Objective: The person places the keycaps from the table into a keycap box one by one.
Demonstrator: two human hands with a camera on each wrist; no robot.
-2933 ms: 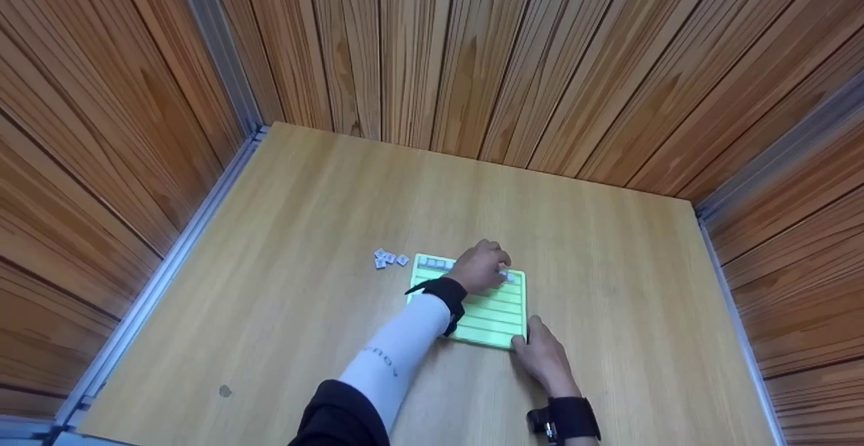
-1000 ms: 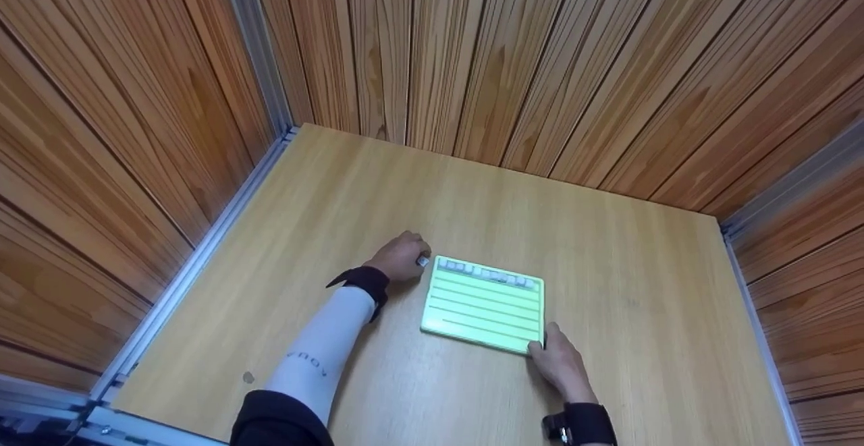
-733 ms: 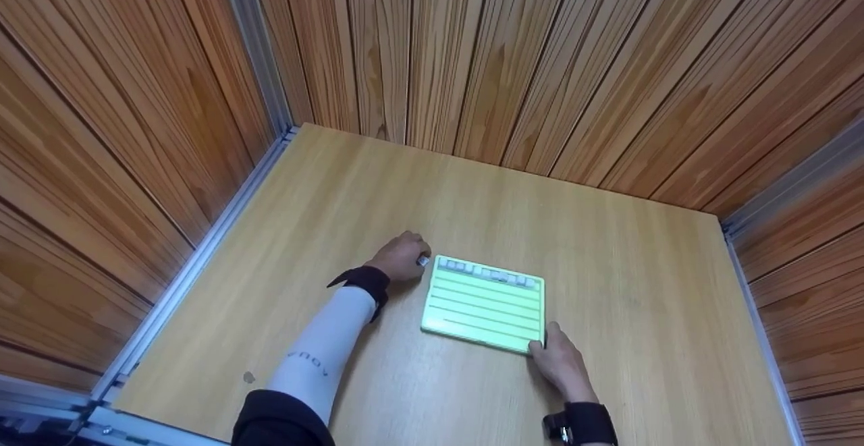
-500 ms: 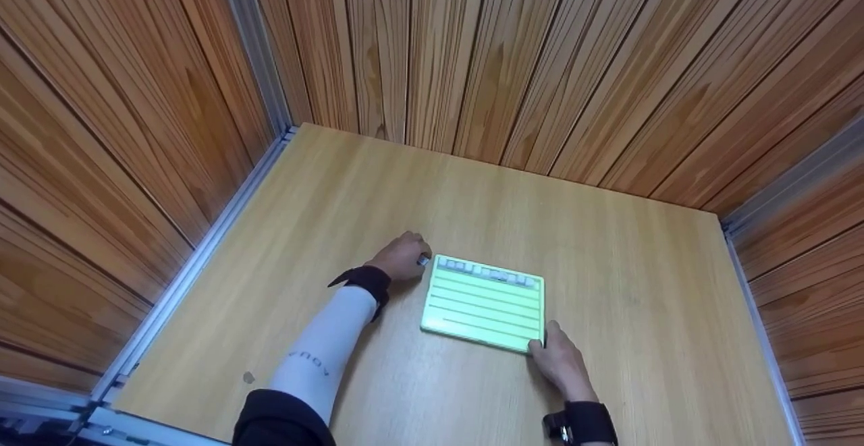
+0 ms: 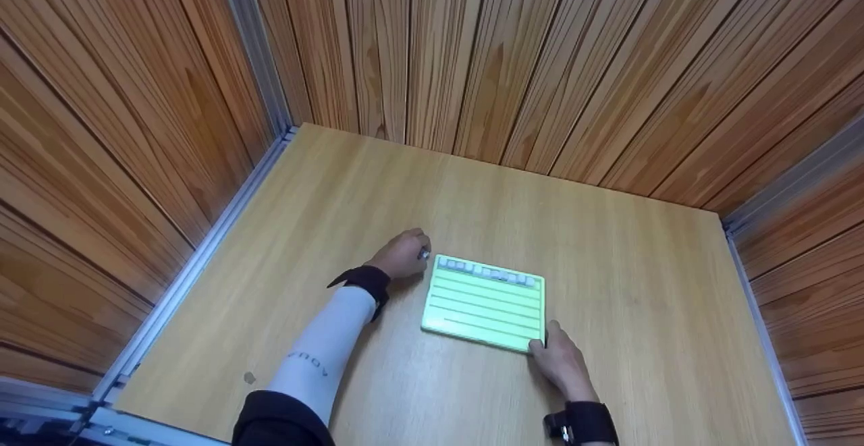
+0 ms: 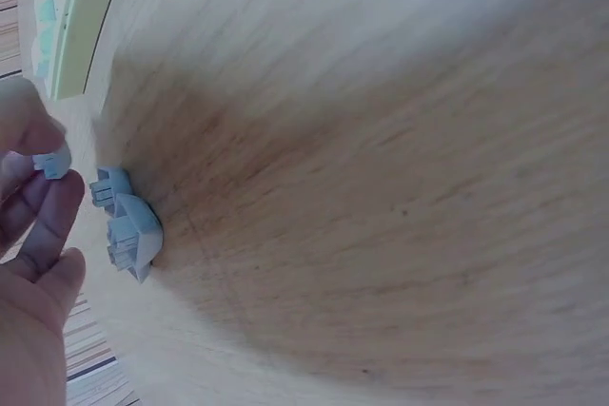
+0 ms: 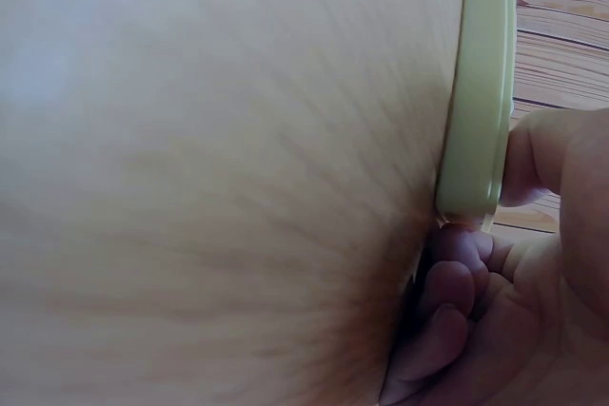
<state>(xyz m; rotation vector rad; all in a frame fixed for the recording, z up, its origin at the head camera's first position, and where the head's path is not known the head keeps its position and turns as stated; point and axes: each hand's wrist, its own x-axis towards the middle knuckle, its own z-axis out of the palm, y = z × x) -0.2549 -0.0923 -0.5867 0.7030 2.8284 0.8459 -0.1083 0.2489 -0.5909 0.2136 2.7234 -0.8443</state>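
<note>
Just left of the light green ridged board (image 5: pixel 482 314), my left hand (image 5: pixel 399 256) pinches a small pale grey tile (image 6: pixel 55 161) between thumb and fingertips. Below those fingers, several more loose tiles (image 6: pixel 133 233) lie on the table in the left wrist view; the hand hides them from the head camera. A row of similar tiles (image 5: pixel 499 274) runs along the board's far rail, with small gaps in it. My right hand (image 5: pixel 560 361) grips the board's near right corner, thumb over the top edge and the other fingers curled at its side, as the right wrist view shows.
The board lies flat on a light wooden table (image 5: pixel 324 183). Wood-plank walls (image 5: pixel 513 61) rise behind and at both sides, with metal rails (image 5: pixel 196 250) along the table edges. A small dark round mark (image 5: pixel 250 378) shows at the table's near left.
My left hand has moved from the board's tile row leftward to the loose tiles. Lately it has risen slightly with a tile, which has turned in the fingers. The right hand keeps its grip.
</note>
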